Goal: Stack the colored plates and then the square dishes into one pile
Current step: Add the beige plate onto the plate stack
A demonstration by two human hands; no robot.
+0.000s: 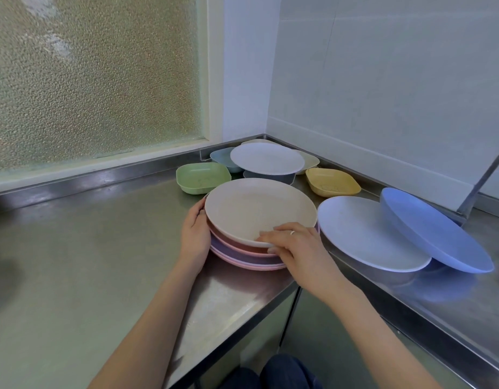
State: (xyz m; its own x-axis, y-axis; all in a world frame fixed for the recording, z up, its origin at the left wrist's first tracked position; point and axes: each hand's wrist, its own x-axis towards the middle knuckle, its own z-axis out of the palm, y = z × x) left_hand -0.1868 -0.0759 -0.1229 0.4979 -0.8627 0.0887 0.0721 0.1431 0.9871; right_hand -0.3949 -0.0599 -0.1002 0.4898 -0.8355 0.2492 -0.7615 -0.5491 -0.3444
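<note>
Stainless steel worktop (pixel 88 262) wraps an inner corner, and the head camera looks down on a pile of round plates (pixel 248 256) at its front edge, pink and mauve rims showing under a cream plate (pixel 253 209) on top. The left hand (pixel 195 234) cups the pile's left side with fingers curled against the rims; the right hand (pixel 296 242) grips the near rim of the cream plate, fingers over the lip and thumb beneath.

Right of the pile, just beside it, lies a pale lilac plate (pixel 366 234), and a blue plate (pixel 436 228) leans tilted over its far edge. These sit on the right hand's side, so that hand is the nearer one for the next pick.

Behind the pile, toward the corner, a white plate (pixel 266 158) rests on square dishes; a green square dish (pixel 202 176) and a yellow square dish (pixel 331 181) stand either side.
</note>
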